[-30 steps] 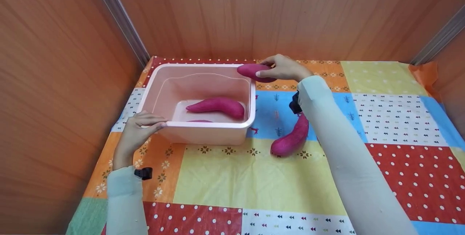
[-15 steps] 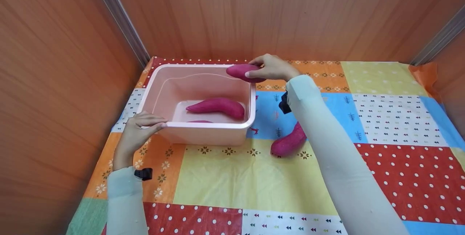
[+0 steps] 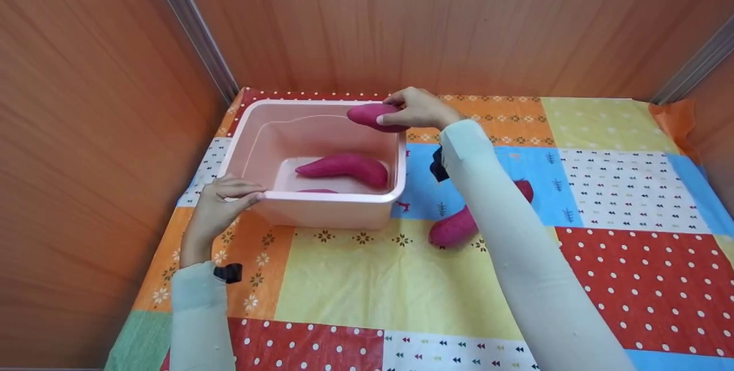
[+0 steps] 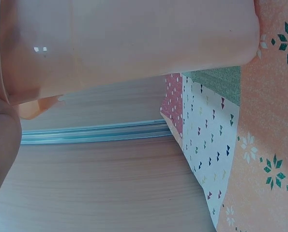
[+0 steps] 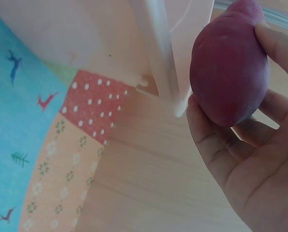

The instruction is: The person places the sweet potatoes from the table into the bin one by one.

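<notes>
My right hand (image 3: 421, 110) holds a purple sweet potato (image 3: 367, 114) between thumb and fingers, over the back right corner of a pale pink plastic tub (image 3: 321, 197). In the right wrist view the same sweet potato (image 5: 229, 67) sits in the curled fingers beside the tub's rim (image 5: 163, 58). My left hand (image 3: 221, 204) grips the tub's front left rim, thumb in front. One whole sweet potato (image 3: 347, 169) lies inside the tub. Behind the front wall, only a sliver of another (image 3: 318, 191) shows.
Right of the tub, a sweet potato (image 3: 453, 229) lies on the patchwork cloth (image 3: 367, 285), partly behind my right forearm. A purple end (image 3: 524, 190) shows past the forearm; I cannot tell whether it belongs to the same one. Wooden panels (image 3: 367, 27) stand behind and at both sides.
My right hand has moved left with its sweet potato, from the tub's right rim to over the opening. The left hand has stayed on the rim.
</notes>
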Action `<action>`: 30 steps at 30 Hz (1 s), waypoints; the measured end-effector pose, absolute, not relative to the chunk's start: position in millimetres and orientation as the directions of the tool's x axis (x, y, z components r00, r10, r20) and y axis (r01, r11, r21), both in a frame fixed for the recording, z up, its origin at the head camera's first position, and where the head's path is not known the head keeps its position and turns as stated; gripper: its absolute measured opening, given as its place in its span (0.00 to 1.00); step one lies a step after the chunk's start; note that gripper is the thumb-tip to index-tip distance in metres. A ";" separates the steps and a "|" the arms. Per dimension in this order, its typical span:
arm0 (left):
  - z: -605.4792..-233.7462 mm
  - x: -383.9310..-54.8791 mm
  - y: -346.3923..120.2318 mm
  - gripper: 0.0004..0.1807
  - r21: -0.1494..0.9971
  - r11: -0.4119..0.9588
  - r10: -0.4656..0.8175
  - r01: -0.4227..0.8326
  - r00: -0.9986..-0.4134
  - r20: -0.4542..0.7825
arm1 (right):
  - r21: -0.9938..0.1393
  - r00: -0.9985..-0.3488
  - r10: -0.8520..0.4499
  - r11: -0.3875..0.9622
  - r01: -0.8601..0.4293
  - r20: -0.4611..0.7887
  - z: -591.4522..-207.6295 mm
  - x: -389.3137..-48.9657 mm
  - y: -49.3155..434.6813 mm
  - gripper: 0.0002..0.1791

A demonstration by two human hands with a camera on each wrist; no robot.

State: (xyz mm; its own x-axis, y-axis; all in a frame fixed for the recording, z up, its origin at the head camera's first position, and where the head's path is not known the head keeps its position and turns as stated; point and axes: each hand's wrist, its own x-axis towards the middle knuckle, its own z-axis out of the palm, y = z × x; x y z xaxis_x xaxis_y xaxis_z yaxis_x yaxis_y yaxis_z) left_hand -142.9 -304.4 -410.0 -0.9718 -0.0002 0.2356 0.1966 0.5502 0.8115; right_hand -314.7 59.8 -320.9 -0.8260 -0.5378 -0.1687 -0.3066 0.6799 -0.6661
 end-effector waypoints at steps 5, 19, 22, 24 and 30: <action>-410.5 -142.6 -304.4 0.11 0.812 0.551 -0.007 0.191 -0.972 0.233 | -0.651 -0.819 -0.549 0.685 -0.328 -0.165 -322.4 -313.3 53.6 0.33; -411.6 -141.6 -302.2 0.11 0.833 0.516 0.007 0.199 -0.974 0.228 | -0.684 -0.809 -0.563 0.658 -0.315 -0.169 -326.5 -310.9 41.6 0.30; -411.8 -141.6 -301.6 0.11 0.831 0.519 0.009 0.201 -0.973 0.229 | -0.690 -0.809 -0.565 0.652 -0.315 -0.164 -326.7 -309.8 38.7 0.30; -412.2 -141.4 -301.1 0.11 0.831 0.519 0.011 0.202 -0.973 0.230 | -0.690 -0.809 -0.566 0.650 -0.318 -0.160 -326.6 -309.6 36.2 0.30; -413.1 -141.8 -300.6 0.10 0.824 0.521 0.008 0.223 -0.966 0.257 | -0.683 -0.801 -0.578 0.648 -0.337 -0.154 -325.1 -308.2 26.1 0.31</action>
